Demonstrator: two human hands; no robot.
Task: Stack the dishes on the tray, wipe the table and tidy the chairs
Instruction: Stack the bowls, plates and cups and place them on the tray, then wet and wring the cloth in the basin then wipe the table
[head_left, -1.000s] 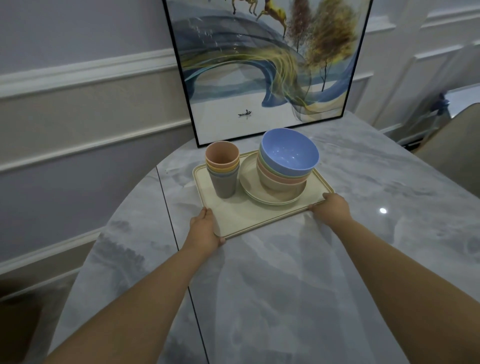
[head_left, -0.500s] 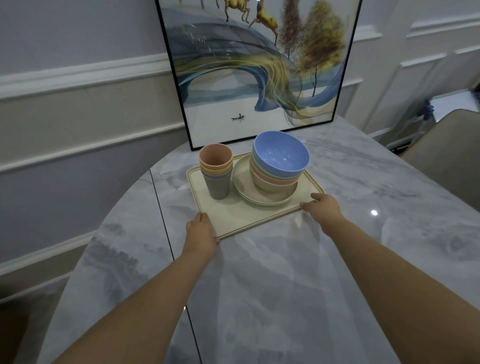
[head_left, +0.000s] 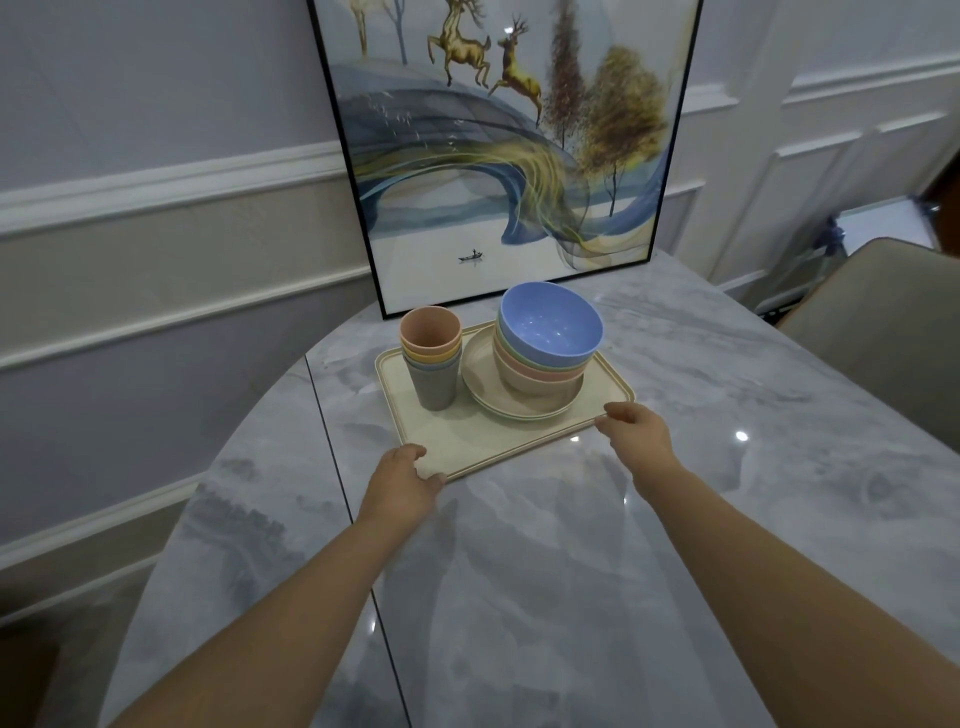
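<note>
With cups (head_left: 431, 358) and bowls (head_left: 548, 338) stacked, both hands, left hand (head_left: 402, 480) and right hand (head_left: 636, 428), hold the tray's (head_left: 467, 441) near corners in a curled grip, so wiping the tabletop (head_left: 519, 571) probably comes next.

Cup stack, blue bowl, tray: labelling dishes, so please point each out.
cup stack (head_left: 435, 382), head view, grey bottom cup's side
blue bowl (head_left: 550, 325), head view, inside wall
tray (head_left: 457, 441), head view, bare floor

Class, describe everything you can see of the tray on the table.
The tray is cream, rectangular, with rounded corners and a low raised rim, plastic-looking. It lies flat on the marble table before a framed painting, carrying nested cups, plates and stacked bowls. The left hand and right hand touch its near corners.
</note>
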